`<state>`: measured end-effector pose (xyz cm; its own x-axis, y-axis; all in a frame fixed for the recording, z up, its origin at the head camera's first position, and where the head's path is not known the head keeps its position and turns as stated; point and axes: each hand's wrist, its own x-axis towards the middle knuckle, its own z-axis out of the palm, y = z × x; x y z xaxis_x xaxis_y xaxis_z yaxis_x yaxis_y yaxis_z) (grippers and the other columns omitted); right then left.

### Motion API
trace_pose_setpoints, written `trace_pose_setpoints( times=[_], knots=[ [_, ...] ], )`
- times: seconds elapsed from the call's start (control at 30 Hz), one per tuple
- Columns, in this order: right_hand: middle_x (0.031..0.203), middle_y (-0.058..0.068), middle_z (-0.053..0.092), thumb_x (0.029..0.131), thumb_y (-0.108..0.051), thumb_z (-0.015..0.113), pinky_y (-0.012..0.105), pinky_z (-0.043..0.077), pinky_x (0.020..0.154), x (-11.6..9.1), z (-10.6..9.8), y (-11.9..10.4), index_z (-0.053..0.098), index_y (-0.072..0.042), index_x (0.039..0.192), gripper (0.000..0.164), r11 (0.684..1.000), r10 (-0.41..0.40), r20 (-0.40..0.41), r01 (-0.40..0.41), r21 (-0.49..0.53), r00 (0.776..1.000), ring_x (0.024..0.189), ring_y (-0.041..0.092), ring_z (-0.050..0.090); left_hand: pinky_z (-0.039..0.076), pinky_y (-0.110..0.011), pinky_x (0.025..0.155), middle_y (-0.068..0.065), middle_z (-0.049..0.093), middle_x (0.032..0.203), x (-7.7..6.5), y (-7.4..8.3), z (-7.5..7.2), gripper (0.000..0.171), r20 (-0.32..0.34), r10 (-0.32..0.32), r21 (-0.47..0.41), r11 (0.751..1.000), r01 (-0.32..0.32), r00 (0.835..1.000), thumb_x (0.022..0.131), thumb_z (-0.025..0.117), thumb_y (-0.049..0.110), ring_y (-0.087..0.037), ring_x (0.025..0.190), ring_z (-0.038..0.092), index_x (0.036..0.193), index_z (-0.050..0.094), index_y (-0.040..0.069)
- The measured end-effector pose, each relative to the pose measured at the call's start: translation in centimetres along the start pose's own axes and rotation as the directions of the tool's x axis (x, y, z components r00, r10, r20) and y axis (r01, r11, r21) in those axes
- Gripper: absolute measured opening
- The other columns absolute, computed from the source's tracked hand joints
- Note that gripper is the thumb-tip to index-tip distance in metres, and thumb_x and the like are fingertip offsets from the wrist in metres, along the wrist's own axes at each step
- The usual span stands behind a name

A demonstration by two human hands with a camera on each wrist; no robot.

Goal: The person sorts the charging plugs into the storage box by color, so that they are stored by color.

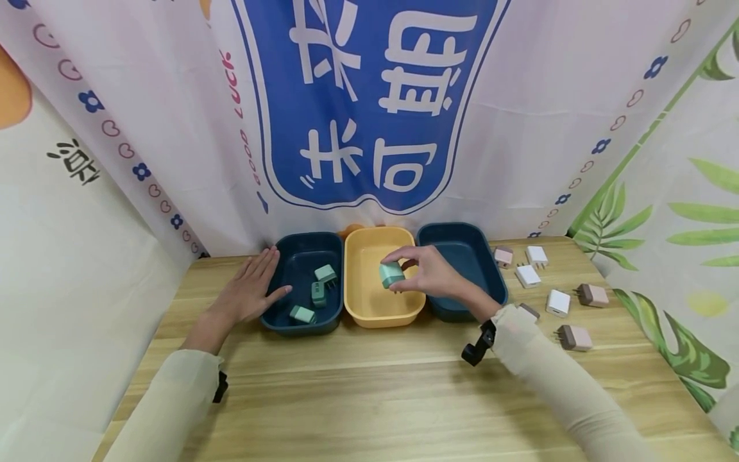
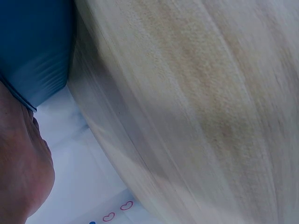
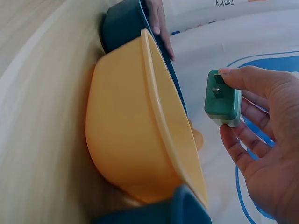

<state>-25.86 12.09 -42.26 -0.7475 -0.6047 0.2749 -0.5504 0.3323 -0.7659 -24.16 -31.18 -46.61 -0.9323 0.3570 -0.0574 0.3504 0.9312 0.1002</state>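
My right hand [image 1: 430, 273] pinches a green plug-in charger [image 1: 392, 274] between thumb and fingers, above the yellow bin [image 1: 385, 321]. In the right wrist view, two metal prongs stick out of this charger [image 3: 223, 100] beside the thumb. My left hand [image 1: 248, 289] rests with straight fingers along the left rim of a dark blue bin [image 1: 303, 242]. Inside that bin lie three green chargers, one of them [image 1: 326, 274] near its right wall. The left wrist view shows only part of the left hand [image 2: 23, 163] against the blue wall.
A second dark blue bin [image 1: 456, 231] stands right of the yellow one, partly behind my right hand. Further right, white chargers [image 1: 558, 303] and pink-and-brown chargers [image 1: 574, 337] lie scattered on the wooden table [image 1: 346, 398]. A printed curtain [image 1: 508, 141] hangs behind the bins.
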Motion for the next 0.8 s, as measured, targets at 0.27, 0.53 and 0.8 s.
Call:
trace_pose_setpoints(
  times=[0.27,0.53,0.8],
  knots=[
    [0.121,0.003,0.077,0.080,-0.015,0.095,0.046,0.063,0.092,0.9,2.2,-0.5,0.079,-0.010,0.122,0.045,0.999,-0.012,-0.008,0.012,0.043,1.000,0.102,0.025,0.069,0.004,-0.061,0.131,-0.021,0.001,0.177,-0.1,0.1,-0.1,0.095,-0.006,0.002,-0.002,1.000,-0.002,1.000,0.109,0.037,0.064,-0.042,0.163,0.003,0.168,0.004,-0.002],
    [0.120,0.003,0.077,0.081,-0.015,0.094,0.052,0.061,0.093,1.6,4.1,-1.0,0.078,-0.010,0.123,0.045,0.994,0.008,0.007,-0.009,0.107,1.000,0.107,0.024,0.069,0.004,-0.061,0.131,-0.021,0.001,0.177,-0.1,0.0,0.1,0.095,-0.011,-0.001,0.000,1.000,0.001,1.000,0.109,0.037,0.065,-0.042,0.163,0.005,0.168,0.005,-0.002],
    [0.116,0.003,0.077,0.080,-0.014,0.094,0.053,0.062,0.092,2.3,5.9,-1.4,0.078,-0.009,0.122,0.046,0.992,0.043,-0.011,-0.041,0.118,0.999,0.104,0.020,0.069,0.004,-0.061,0.131,-0.021,0.001,0.177,0.0,0.1,0.1,0.095,-0.016,0.002,-0.007,1.000,-0.002,1.000,0.109,0.037,0.065,-0.042,0.163,0.004,0.168,0.004,-0.002]
  ],
)
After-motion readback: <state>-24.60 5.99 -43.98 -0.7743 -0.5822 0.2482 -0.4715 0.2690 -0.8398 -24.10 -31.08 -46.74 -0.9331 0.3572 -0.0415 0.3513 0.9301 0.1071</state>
